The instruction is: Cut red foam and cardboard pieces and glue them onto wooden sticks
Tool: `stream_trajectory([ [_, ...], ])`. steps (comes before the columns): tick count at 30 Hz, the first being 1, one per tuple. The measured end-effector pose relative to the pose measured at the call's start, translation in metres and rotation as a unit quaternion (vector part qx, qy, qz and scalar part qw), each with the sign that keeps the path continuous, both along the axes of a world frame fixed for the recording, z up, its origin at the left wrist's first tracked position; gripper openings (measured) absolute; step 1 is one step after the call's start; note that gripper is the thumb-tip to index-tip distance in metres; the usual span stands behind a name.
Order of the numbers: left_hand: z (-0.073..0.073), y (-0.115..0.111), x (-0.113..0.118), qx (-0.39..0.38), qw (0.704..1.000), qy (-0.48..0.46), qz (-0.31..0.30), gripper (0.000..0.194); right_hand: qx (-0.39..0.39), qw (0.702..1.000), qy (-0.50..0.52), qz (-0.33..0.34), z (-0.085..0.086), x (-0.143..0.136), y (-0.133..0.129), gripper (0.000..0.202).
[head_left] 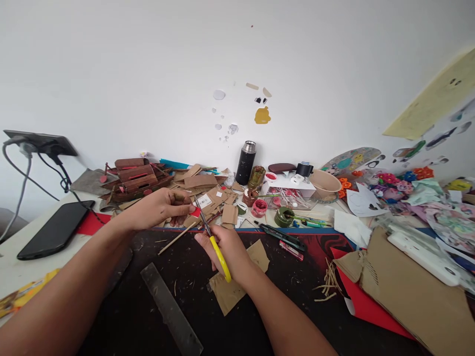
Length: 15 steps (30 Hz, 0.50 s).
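Clearly, the left hand (168,206) pinches a small, flat, bright red piece (195,212) that pokes out just past its thumb and fingertips, which cover the rest. The right hand (230,249) is wrapped around yellow-handled scissors (218,256), hiding part of the handles; beyond its fingers, slim metal blades reach the red piece, though whether they bite or merely overlap it, I cannot tell.

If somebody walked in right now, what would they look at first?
Probably the bright yellow-handled scissors in the right hand, in the middle, with their blades by the small red piece in the left hand. Next might be the black flask standing near the white wall, then the colorful jumble at the far right.
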State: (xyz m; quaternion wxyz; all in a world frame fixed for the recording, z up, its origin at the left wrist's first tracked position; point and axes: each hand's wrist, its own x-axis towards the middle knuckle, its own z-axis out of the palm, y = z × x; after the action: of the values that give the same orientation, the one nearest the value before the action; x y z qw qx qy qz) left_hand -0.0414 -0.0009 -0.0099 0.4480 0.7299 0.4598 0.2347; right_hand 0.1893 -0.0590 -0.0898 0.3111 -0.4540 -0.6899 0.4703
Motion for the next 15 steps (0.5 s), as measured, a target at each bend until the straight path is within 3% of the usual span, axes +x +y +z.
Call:
stream_trajectory([
  [6,0.005,-0.001,-0.001,0.002,1.0,0.026,-0.014,0.044,0.007,0.999,-0.045,0.003,-0.002,0.0,0.001,0.036],
  [11,0.003,0.0,-0.003,0.006,0.999,0.038,-0.002,0.043,0.078,0.995,-0.057,-0.014,-0.003,0.0,0.004,0.04],
  [15,0.0,0.001,-0.001,-0.001,1.0,0.023,0.015,0.043,0.026,0.999,-0.018,-0.011,-0.012,-0.001,0.005,0.041],
])
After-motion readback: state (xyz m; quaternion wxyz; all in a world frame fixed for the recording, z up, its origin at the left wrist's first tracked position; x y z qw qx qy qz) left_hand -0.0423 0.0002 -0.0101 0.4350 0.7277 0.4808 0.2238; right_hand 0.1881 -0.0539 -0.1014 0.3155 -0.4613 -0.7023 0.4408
